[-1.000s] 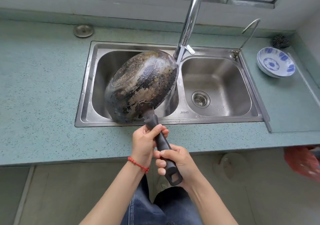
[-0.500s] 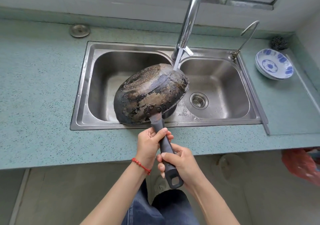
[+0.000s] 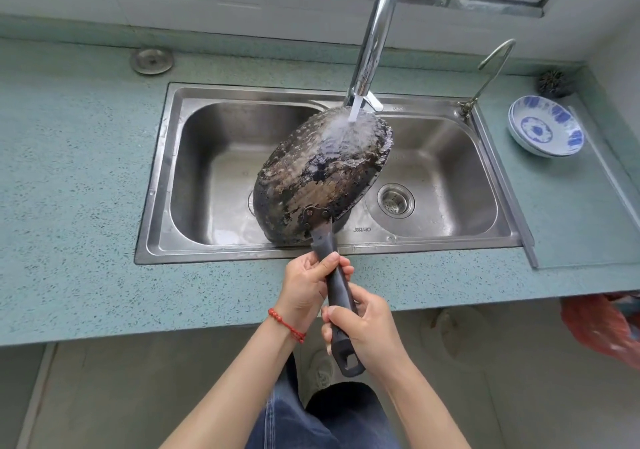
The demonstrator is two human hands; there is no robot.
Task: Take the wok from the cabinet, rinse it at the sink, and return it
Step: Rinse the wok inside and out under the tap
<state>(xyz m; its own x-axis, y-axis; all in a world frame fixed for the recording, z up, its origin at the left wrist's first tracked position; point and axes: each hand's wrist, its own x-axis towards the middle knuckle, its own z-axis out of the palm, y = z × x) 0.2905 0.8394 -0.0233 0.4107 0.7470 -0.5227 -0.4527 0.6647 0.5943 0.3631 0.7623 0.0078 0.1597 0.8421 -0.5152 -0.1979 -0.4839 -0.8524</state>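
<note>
Water [image 3: 349, 126] from the tap [image 3: 375, 36] falls on the upturned underside of the wok [image 3: 320, 175], which is held tilted over the divider of the double sink [image 3: 156, 185], its far rim near the spout and its near rim low by the front edge of the left basin. The wok's dark, blotched bottom faces the camera and is wet where the stream spreads.

Both hands hold the black handle [image 3: 337, 286], which slants back over the worktop [image 3: 69, 206] toward the person. The left hand [image 3: 306, 286], with a red bracelet [image 3: 287, 325] at the wrist, has its grip clamped on the upper handle close to the wok, thumb laid along the top. The right hand [image 3: 363, 327] has its grip clamped lower down, just above the handle's hanging loop.

A drain strainer [image 3: 396, 200] shows in the right basin. A thin second tap [image 3: 491, 71] stands at the sink's right corner. On the worktop to the right lie stacked blue-and-white bowls [image 3: 545, 126], with a dark scrubber [image 3: 554, 83] behind them. A round metal cap [image 3: 151, 61] sits on the worktop behind the left basin. Red plastic [image 3: 599, 327] hangs below the worktop at the right edge.
</note>
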